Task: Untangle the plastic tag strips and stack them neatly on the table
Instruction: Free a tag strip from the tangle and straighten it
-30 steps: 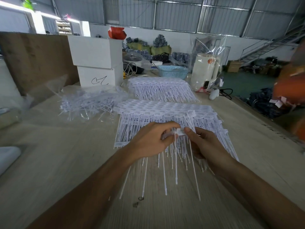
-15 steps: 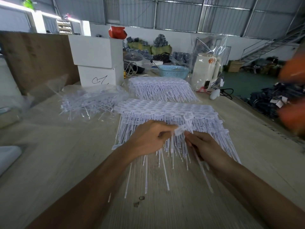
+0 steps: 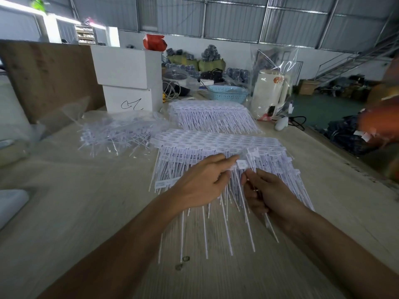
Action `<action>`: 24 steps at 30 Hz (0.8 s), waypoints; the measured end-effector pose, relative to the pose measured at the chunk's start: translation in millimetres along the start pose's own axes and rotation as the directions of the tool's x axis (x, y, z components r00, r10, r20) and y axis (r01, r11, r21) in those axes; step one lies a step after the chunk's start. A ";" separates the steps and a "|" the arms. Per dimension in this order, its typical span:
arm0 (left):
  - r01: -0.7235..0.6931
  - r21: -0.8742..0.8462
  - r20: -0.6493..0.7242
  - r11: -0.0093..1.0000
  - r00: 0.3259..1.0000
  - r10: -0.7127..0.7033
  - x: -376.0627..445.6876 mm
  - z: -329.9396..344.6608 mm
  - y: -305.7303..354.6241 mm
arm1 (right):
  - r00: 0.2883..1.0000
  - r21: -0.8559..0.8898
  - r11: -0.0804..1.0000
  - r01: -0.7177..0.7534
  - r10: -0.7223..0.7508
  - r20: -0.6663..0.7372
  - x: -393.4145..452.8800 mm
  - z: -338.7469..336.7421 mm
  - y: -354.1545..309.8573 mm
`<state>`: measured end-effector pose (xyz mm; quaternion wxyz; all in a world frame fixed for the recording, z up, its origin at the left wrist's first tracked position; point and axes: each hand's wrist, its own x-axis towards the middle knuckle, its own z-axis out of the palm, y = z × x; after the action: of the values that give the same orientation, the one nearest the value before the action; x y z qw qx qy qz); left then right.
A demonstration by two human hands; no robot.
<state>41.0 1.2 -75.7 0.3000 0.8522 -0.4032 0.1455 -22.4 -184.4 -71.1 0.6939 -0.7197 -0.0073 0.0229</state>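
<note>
Both hands work over the near stack of white tag strips on the counter. The left hand pinches a tag head between thumb and fingers. The right hand curls around several thin tails below it. A second neat stack lies behind, and a tangled heap in clear plastic sits to the left.
</note>
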 end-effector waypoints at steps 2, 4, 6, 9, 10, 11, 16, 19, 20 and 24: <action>-0.008 -0.009 -0.017 1.000 1.000 0.008 -0.7 0.1 1.7 | 0.999 0.042 0.999 -0.032 0.032 -0.003 0.3 0.8 -0.4; 0.013 -0.057 -0.018 0.998 1.000 -0.014 -0.6 0.2 2.9 | 0.999 0.074 0.996 -0.053 0.053 0.004 -0.3 1.5 -2.2; 0.052 -0.117 -0.005 0.992 0.999 -0.053 -0.1 0.2 4.3 | 0.998 0.076 0.996 -0.055 0.053 0.027 -1.6 2.2 -4.8; 0.054 -0.153 -0.010 0.987 0.998 -0.057 0.7 0.8 6.9 | 0.999 0.029 0.999 -0.018 0.017 0.031 -4.0 2.2 -5.7; 0.039 -0.148 -0.018 0.988 0.999 -0.042 0.7 0.8 8.3 | 0.999 0.004 1.000 0.007 -0.007 0.036 -4.9 2.4 -5.3; 0.021 -0.138 -0.020 0.990 1.000 -0.024 0.6 0.7 9.8 | 0.999 -0.016 0.999 0.033 -0.033 0.043 -5.5 2.9 -4.7; -0.009 -0.002 0.035 1.000 0.999 0.009 -1.6 -3.1 9.7 | 0.998 -0.018 0.998 0.065 -0.066 -0.014 -4.1 2.8 -2.3; 0.012 0.049 0.017 0.999 1.000 -0.013 -2.4 -9.2 3.2 | 0.997 0.046 0.999 0.022 -0.018 -0.081 -1.3 1.8 -2.6; 0.015 0.088 -0.002 0.996 1.000 -0.015 -2.6 -10.5 1.7 | 0.995 0.072 0.997 0.005 0.002 -0.099 -0.6 0.9 -2.8; -0.016 0.184 -0.075 0.983 0.997 0.031 -3.9 -10.7 4.7 | 0.995 0.113 0.992 -0.048 0.058 -0.085 0.5 -1.5 -3.5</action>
<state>34.9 7.9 -67.4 0.2342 0.8650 -0.3862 0.2184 -21.8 -185.7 -67.5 0.7316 -0.6803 0.0438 0.0100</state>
